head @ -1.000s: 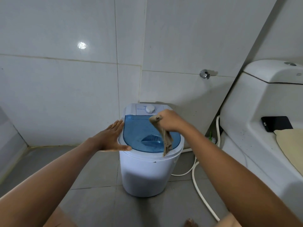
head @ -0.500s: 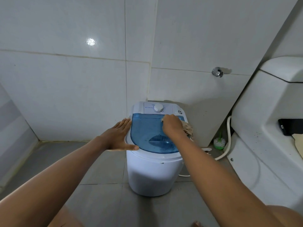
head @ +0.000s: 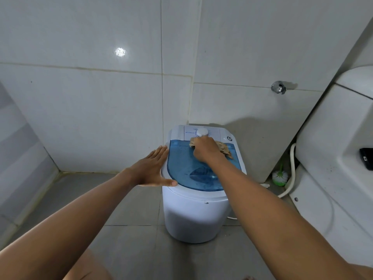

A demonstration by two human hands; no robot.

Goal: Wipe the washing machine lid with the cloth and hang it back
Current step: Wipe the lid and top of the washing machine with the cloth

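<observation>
Your right hand (head: pixel 204 149) grips the cloth (head: pixel 223 149), pressing it on the far end of the blue lid (head: pixel 181 164); left hand (head: pixel 154 168) rests flat, fingers straight, bracing the washer's edge. Wiping looks barely begun, and hanging's still to do.

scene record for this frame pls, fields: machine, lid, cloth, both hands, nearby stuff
machine: small white round-bodied washing machine on grey floor tiles, against the white tiled wall
lid: translucent blue plastic lid, closed
cloth: beige crumpled cloth on the lid's far edge, below the white dial
right hand: right hand presses the cloth on the lid
left hand: left hand flat, fingers straight, against the machine's left rim
nearby: white toilet at right; green-and-white toilet brush; white hose
</observation>
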